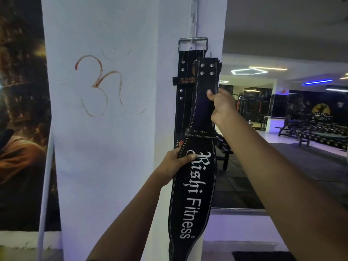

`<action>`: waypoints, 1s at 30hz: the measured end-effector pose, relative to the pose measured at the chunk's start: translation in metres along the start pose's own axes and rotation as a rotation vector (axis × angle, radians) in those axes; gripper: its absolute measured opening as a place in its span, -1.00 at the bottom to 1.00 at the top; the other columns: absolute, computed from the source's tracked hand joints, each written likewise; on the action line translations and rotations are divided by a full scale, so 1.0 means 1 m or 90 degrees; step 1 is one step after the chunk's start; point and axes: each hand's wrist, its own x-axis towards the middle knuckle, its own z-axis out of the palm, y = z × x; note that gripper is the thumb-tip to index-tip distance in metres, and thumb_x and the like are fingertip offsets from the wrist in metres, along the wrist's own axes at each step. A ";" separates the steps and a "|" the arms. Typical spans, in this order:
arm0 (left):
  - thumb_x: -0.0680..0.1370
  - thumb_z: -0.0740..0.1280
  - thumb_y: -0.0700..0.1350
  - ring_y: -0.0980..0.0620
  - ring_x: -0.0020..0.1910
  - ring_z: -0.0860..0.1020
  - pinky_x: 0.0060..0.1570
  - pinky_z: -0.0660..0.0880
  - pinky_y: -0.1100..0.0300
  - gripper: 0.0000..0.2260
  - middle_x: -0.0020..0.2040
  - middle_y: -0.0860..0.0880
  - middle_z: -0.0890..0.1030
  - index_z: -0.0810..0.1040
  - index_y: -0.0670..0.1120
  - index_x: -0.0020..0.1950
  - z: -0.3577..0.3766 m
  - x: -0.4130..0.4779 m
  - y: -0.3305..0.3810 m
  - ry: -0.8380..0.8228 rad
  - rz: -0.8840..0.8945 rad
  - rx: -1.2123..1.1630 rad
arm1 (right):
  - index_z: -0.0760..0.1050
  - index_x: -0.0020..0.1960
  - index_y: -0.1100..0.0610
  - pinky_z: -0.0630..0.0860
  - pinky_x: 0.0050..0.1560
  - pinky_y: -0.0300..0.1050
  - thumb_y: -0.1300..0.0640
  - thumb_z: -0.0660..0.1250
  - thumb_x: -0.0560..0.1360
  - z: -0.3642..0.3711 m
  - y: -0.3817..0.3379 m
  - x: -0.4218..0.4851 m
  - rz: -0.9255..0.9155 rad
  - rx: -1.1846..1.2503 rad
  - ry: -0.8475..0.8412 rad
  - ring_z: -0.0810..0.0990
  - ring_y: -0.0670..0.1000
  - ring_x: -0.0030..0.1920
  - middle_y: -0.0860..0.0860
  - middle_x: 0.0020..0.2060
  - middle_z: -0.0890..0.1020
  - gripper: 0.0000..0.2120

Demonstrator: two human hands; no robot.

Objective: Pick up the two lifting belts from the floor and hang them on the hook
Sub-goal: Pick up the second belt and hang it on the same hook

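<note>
Vertically against the white pillar [105, 147] hangs the front belt [194, 185], printed "Rishi Fitness", overlapping the rear belt [183, 102]. Rear belt's steel buckle [193, 43] sits on the hook [192, 41]. Right hand [221, 105] grips the front belt's upper strap; left hand [174, 165] pinches its left edge.

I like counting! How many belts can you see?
2. The back belt hangs by its buckle on the hook. The front belt is held against it by the left hand and right hand.
</note>
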 end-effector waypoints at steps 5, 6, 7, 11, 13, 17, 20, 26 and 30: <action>0.44 0.44 -0.21 -0.13 -0.02 0.66 0.06 0.59 0.02 -0.77 0.02 -0.18 0.68 0.60 -0.17 0.09 -0.002 -0.008 -0.021 -0.005 -0.047 0.009 | 0.53 -0.24 0.02 0.49 0.28 0.11 0.34 0.27 0.50 -0.007 -0.002 0.000 -0.008 -0.003 0.000 0.55 0.05 0.07 -0.04 -0.13 0.60 -0.74; 0.44 0.44 -0.21 -0.12 -0.03 0.66 0.05 0.59 0.02 -0.79 0.00 -0.17 0.68 0.60 -0.16 0.07 -0.003 -0.006 -0.017 -0.001 -0.042 0.010 | 0.53 -0.23 0.02 0.48 0.28 0.11 0.34 0.26 0.50 -0.008 -0.002 -0.001 -0.012 -0.004 -0.001 0.54 0.04 0.07 -0.04 -0.12 0.60 -0.74; 0.45 0.43 -0.20 -0.13 -0.04 0.66 0.04 0.59 0.02 -0.81 -0.01 -0.16 0.68 0.61 -0.16 0.05 -0.002 -0.003 -0.012 -0.001 -0.032 0.009 | 0.53 -0.22 0.03 0.48 0.28 0.10 0.34 0.26 0.50 -0.009 -0.003 -0.001 -0.014 -0.001 0.001 0.54 0.04 0.06 -0.04 -0.12 0.60 -0.75; 0.47 0.41 -0.15 -0.15 -0.03 0.65 0.03 0.60 0.02 -0.78 0.01 -0.20 0.67 0.59 -0.19 0.09 0.000 0.000 -0.006 0.011 -0.007 -0.009 | 0.53 -0.20 0.04 0.48 0.29 0.11 0.35 0.27 0.49 -0.010 -0.008 -0.001 -0.013 0.009 0.008 0.54 0.04 0.07 -0.02 -0.08 0.61 -0.77; 0.47 0.41 -0.15 -0.15 -0.01 0.65 0.05 0.60 0.01 -0.76 0.03 -0.20 0.67 0.58 -0.20 0.11 -0.001 -0.005 -0.012 0.003 -0.013 -0.009 | 0.54 -0.22 0.02 0.46 0.30 0.12 0.35 0.27 0.49 -0.012 -0.002 -0.003 -0.006 0.006 0.006 0.54 0.06 0.12 -0.01 -0.06 0.61 -0.75; 0.50 0.37 -0.15 -0.10 -0.05 0.66 -0.03 0.61 0.06 -0.82 -0.03 -0.16 0.68 0.59 -0.16 0.07 0.000 -0.006 -0.007 -0.026 -0.006 -0.021 | 0.52 -0.21 0.02 0.46 0.31 0.09 0.35 0.26 0.50 -0.013 0.004 -0.006 0.002 -0.002 -0.001 0.52 0.03 0.06 -0.03 -0.09 0.59 -0.74; 0.55 0.32 -0.11 -0.03 -0.12 0.65 -0.10 0.60 0.16 -0.85 -0.07 -0.13 0.66 0.59 -0.16 0.03 0.008 0.008 0.021 0.004 0.049 -0.058 | 0.53 -0.14 0.07 0.47 0.28 0.04 0.36 0.26 0.50 -0.012 0.005 -0.006 -0.005 0.001 -0.008 0.52 0.02 0.04 -0.02 -0.09 0.60 -0.79; 0.32 0.34 0.39 -0.11 -0.03 0.56 -0.04 0.53 0.05 -0.21 0.08 -0.19 0.60 0.46 -0.25 0.23 0.025 0.043 0.080 0.102 0.070 -0.022 | 0.56 0.01 0.10 0.50 0.23 0.16 0.31 0.29 0.49 -0.013 -0.002 -0.011 -0.021 0.030 -0.031 0.56 0.12 0.16 0.07 0.10 0.62 -0.83; 0.55 0.23 0.15 0.04 -0.10 0.60 -0.25 0.56 0.20 -0.54 0.07 -0.10 0.62 0.47 -0.17 0.27 0.028 0.061 0.125 0.062 0.170 -0.075 | 0.54 0.11 0.19 0.60 -0.02 0.03 0.32 0.27 0.50 -0.019 -0.009 -0.019 -0.026 0.035 -0.074 0.61 0.04 -0.09 0.05 -0.08 0.64 -0.79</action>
